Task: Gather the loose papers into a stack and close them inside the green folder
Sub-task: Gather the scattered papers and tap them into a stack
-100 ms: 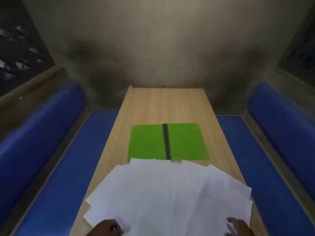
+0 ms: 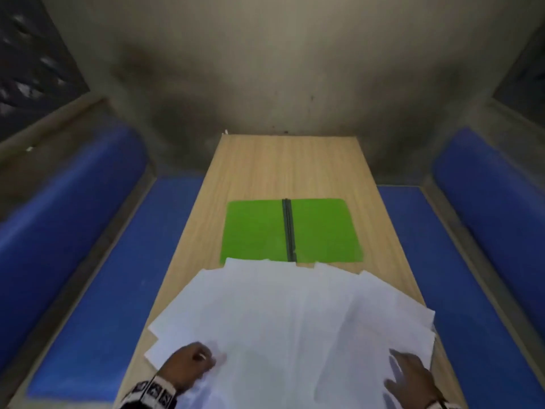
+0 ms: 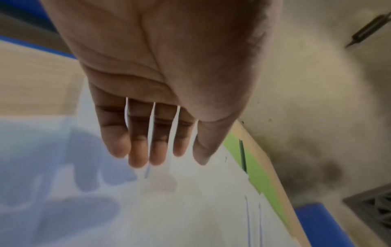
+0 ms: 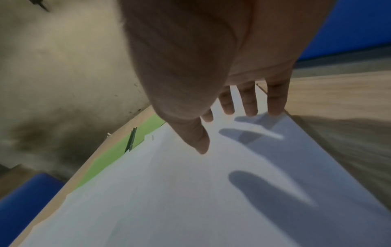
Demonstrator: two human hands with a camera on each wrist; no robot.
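Note:
Several loose white papers lie fanned across the near end of the wooden table. Their far edges overlap the near edge of the green folder, which lies flat and spread wide with its dark spine in the middle. My left hand is over the fan's near left part. In the left wrist view its fingers are extended close together just above the papers, holding nothing. My right hand is over the fan's right side. Its spread fingers reach the right edge of the papers.
Blue padded benches run along both sides of the table, one on the left and one on the right. A stained grey wall closes off the far end. Bare wood shows beyond the folder.
Both hands have come further forward over the near part of the papers. The papers and the folder lie as before.

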